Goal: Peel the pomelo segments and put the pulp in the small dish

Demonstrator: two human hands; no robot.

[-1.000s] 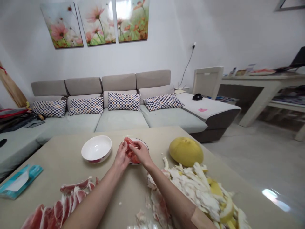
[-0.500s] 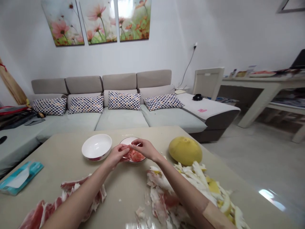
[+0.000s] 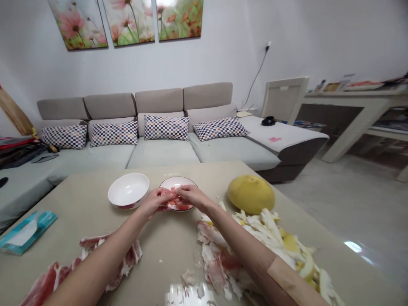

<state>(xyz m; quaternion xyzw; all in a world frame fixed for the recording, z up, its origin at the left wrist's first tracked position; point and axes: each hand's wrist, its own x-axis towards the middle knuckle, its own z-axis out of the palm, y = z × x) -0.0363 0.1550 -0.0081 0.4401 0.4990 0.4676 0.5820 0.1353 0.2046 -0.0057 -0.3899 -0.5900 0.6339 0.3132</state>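
a person's left hand point(image 3: 154, 202) and right hand point(image 3: 191, 196) meet over a white plate point(image 3: 178, 182) at center frame, the fingers point(image 3: 188, 192) of both closed in a pinch on a pink pomelo segment point(image 3: 170, 197). the segment lies between the two hands, just above the plate, its long axis running roughly side to side across the frame; the left hand holds the end toward frame left and the right hand the end toward frame right, so neither is plainly nearer. more pink flesh shows on the plate directly beneath, though it cannot be told whether that flesh is joined to the held piece. a white bowl point(image 3: 128, 189) stands just left of the plate, a pink mark on its near side. a domed yellow pomelo point(image 3: 251, 194) sits to the right, beyond the right forearm, near a heap of white pith and yellow rind point(image 3: 267, 229) at lower right. torn pink membranes point(image 3: 126, 259) lie under the left forearm at lower left, and a second spread of pink membranes point(image 3: 212, 267) lies at lower center beside the pith, all on a beige counter point(image 3: 79, 197). a teal tissue box point(image 3: 27, 232) rests at the counter's left edge, with a gray sofa point(image 3: 161, 155) beyond.
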